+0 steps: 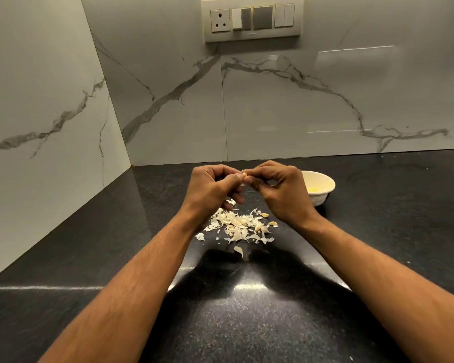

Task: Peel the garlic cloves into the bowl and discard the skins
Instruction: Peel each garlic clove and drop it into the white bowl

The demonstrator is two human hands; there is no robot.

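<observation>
Both hands, left hand (212, 187) and right hand (275, 189), are seen pinching one garlic clove (244, 175) above the countertop (89, 244), left of the bowl (319, 186), over loose skins (237, 226); small, firm, likely slippery, it is best gripped at its ends.

Pretty dim overall, kind of a warm greenish indoor cast. Light seems to come from overhead and behind the person, since a big soft shadow pools on the dark surface (378, 231) around 6 o'clock, between the forearms. There's a bright glare spot in that shadow and a thin streak of reflection over at 8 o'clock. The glossy marble wall (273, 106) picks up a couple of horizontal light streaks toward 2 and 3 o'clock. Wide-angle lens bends the wall lines and stretches the arms near the bottom corners. Sharpness is soft everywhere, and the garlic skins (237, 226) look a bit blown out.
</observation>
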